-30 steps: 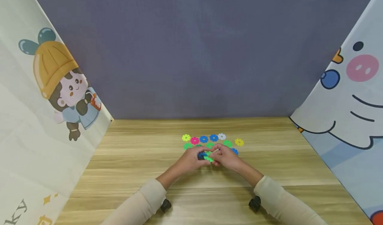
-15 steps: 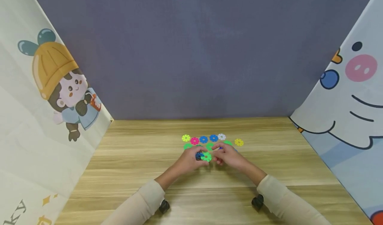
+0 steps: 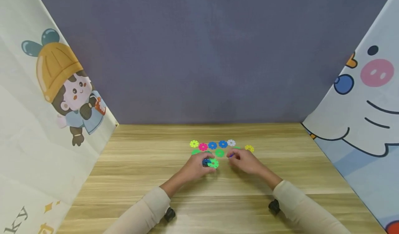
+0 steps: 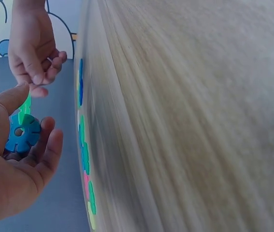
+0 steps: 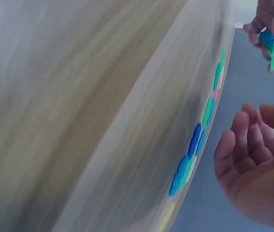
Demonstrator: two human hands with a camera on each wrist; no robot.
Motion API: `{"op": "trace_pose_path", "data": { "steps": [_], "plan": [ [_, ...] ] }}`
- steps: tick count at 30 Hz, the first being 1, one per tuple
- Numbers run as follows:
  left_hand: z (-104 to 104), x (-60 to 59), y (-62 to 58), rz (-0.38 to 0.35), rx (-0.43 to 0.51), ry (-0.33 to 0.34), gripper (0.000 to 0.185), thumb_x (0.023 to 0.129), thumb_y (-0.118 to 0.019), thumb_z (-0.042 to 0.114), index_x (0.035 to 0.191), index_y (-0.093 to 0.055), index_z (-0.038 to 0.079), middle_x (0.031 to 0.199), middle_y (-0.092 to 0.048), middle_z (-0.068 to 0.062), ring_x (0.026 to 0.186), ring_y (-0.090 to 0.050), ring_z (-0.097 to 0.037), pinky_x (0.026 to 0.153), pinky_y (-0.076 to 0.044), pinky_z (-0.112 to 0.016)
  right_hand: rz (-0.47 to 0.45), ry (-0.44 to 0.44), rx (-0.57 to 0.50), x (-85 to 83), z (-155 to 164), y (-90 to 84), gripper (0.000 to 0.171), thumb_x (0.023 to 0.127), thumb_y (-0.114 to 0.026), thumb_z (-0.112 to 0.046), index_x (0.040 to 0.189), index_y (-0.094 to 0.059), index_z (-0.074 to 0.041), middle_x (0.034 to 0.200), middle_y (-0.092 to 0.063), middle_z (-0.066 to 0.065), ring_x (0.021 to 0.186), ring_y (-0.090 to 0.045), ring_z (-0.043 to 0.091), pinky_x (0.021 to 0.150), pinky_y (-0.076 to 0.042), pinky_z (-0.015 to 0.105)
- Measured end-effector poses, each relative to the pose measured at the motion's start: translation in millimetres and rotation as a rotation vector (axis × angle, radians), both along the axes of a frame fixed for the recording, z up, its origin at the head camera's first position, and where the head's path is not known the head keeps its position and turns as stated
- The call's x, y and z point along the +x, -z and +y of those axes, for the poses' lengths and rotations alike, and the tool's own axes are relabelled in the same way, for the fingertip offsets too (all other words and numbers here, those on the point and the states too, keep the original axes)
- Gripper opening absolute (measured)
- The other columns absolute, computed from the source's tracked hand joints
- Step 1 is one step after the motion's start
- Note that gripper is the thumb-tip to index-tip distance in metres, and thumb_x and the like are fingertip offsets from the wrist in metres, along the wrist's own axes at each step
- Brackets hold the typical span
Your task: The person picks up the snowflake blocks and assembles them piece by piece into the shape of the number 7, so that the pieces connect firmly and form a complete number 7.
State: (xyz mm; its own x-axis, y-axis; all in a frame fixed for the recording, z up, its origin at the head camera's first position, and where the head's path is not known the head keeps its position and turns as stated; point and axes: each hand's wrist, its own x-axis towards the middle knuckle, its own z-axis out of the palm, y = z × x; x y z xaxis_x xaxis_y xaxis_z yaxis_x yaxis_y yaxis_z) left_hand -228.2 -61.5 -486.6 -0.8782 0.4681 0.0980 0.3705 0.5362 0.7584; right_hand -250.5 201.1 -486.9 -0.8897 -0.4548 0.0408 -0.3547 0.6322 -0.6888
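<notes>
The left hand (image 3: 199, 164) grips a joined pair of snowflake discs, a blue disc (image 4: 22, 137) slotted into a green disc (image 3: 213, 163), thumb on one side and curled fingers on the other, just above the wooden surface (image 3: 140, 178). In the left wrist view the blue piece sits against the fingertips with the green one edge-on behind the thumb. The right hand (image 3: 244, 159) hovers just beside it, a small gap between the two; its fingers are loosely curled and relaxed, and the right wrist view shows the palm bare, holding nothing. Whether a fingertip brushes one of the loose pieces underneath I cannot tell. Just beyond both hands lies a row of loose discs: a yellow-green disc (image 3: 194, 143) at the left end, then a pink disc (image 3: 203, 146), two blue ones, a white disc (image 3: 231, 142), and a yellow disc (image 3: 249, 148) at the right end, with more green pieces in a nearer row partly hidden by the knuckles. The discs sit well in from every edge. Bare wood runs wide to left and right up to the cartoon curtains (image 3: 46, 123), and back to the grey backdrop (image 3: 199, 54); the near strip is taken by the two cream sleeves (image 3: 140, 213).
</notes>
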Motion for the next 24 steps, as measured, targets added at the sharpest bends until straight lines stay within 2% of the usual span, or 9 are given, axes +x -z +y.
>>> {"op": "trace_pose_path", "data": {
  "steps": [3, 10, 16, 24],
  "plan": [
    [-2.3, -0.3, 0.4, -0.014, -0.007, -0.001, 0.052, 0.088, -0.082, 0.027, 0.133, -0.064, 0.008, 0.141, -0.063, -0.008, 0.132, -0.058, -0.028, 0.109, -0.049, -0.045, 0.076, 0.006, 0.085, -2.6, 6.0, 0.3, 0.016, 0.098, -0.063, -0.013, 0.111, -0.072, -0.007, 0.086, -0.073, 0.002, 0.072, -0.060, 0.006, 0.065, -0.049, 0.024],
    [-4.3, -0.1, 2.1, -0.021, -0.020, -0.004, 0.053, 0.088, -0.081, 0.027, 0.133, -0.063, 0.007, 0.144, -0.061, -0.011, 0.131, -0.057, -0.031, 0.108, -0.049, -0.047, 0.152, 0.073, 0.223, -11.4, 26.5, 1.7, 0.017, 0.093, -0.067, -0.009, 0.109, -0.073, -0.006, 0.079, -0.067, -0.004, 0.060, -0.052, 0.005, 0.058, -0.045, 0.024],
    [-4.1, -1.3, 2.4, -0.030, -0.044, -0.021, 0.051, 0.087, -0.082, 0.028, 0.133, -0.065, 0.012, 0.144, -0.061, -0.007, 0.133, -0.056, -0.029, 0.109, -0.049, -0.046, 0.145, 0.110, 0.326, -14.4, 41.7, 3.8, 0.018, 0.091, -0.071, -0.012, 0.107, -0.072, -0.004, 0.075, -0.062, -0.005, 0.063, -0.050, 0.008, 0.061, -0.043, 0.027],
    [-3.4, -1.4, 1.2, -0.044, -0.014, -0.012, 0.053, 0.087, -0.082, 0.026, 0.134, -0.064, 0.008, 0.144, -0.061, -0.008, 0.133, -0.056, -0.030, 0.109, -0.049, -0.047, 0.117, 0.114, 0.370, -14.3, 46.2, 12.5, 0.031, 0.090, -0.074, -0.018, 0.115, -0.069, 0.002, 0.069, -0.057, -0.004, 0.063, -0.047, 0.010, 0.062, -0.041, 0.028]
  ]
}}
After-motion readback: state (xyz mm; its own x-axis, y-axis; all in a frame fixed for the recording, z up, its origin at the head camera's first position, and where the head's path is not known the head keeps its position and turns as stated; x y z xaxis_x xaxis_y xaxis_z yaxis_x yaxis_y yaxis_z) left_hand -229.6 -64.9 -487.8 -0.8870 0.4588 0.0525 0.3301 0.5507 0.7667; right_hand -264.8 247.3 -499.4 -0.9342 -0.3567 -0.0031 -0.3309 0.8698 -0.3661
